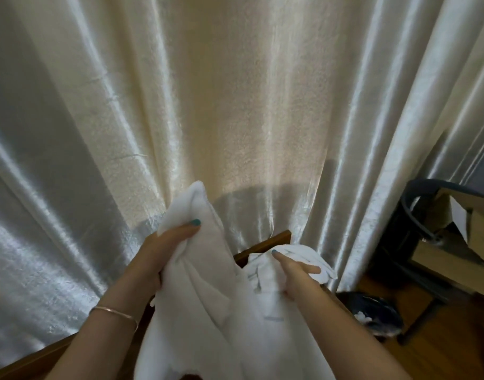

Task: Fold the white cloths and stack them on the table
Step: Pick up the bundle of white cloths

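While the head view looks down past both forearms, a soft white fleecy cloth hangs in the middle of the picture, held up in front of a wall of glossy cream satin curtain. The left hand is closed around the cloth's upper left part, thumb laid across the front, with a peak of fabric standing up above the thumb; its nail is painted teal. A thin rose-gold bangle circles the left wrist. The right hand grips a bunched fold of the same cloth lower down and to the right, fingers curled in and the thumb pressing on top, so crumpled white fabric spills out past the knuckles. Between the hands the cloth sags in loose folds and runs out of sight at the bottom edge. Behind the right hand a corner of the brown wooden tabletop shows against the curtain, and another strip of it appears at the lower left. To the far right stand brown cardboard boxes on a dark chair over a wooden floor.
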Demonstrator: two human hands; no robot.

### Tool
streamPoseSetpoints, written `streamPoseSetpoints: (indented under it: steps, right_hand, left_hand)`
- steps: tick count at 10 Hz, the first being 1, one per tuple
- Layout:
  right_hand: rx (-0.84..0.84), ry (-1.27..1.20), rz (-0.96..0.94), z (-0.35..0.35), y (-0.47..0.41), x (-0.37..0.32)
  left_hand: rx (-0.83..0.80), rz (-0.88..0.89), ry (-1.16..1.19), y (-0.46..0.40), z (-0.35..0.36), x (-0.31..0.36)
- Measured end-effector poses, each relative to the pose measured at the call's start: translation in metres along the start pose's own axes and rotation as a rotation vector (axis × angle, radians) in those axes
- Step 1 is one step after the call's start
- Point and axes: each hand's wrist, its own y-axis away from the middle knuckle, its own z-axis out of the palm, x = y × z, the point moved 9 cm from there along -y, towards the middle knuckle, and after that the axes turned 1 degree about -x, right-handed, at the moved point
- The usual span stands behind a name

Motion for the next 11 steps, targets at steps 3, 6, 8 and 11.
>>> streamPoseSetpoints:
  steps: [3,6,8,11]
  right_hand:
    - [-0.068,-0.222,-0.053,0.012,0.026,-0.012]
    - [-0.400,-0.249,-0.384,-0.025,0.133,-0.133]
    - [-0.733,-0.133,-0.835,-0.019,0.279,-0.192]
    - [-0.877,-0.192,-0.761,0.032,0.305,-0.156]
  left_hand:
    - [0.003,-0.029,0.012,0.005,-0.027,-0.002]
    - [0.072,-0.038,-0.011,0.007,-0.030,0.000]
    - [0.064,0.028,0.131,0.020,0.003,0.006]
    - [-0.137,0.096,0.381,0.077,0.059,0.017]
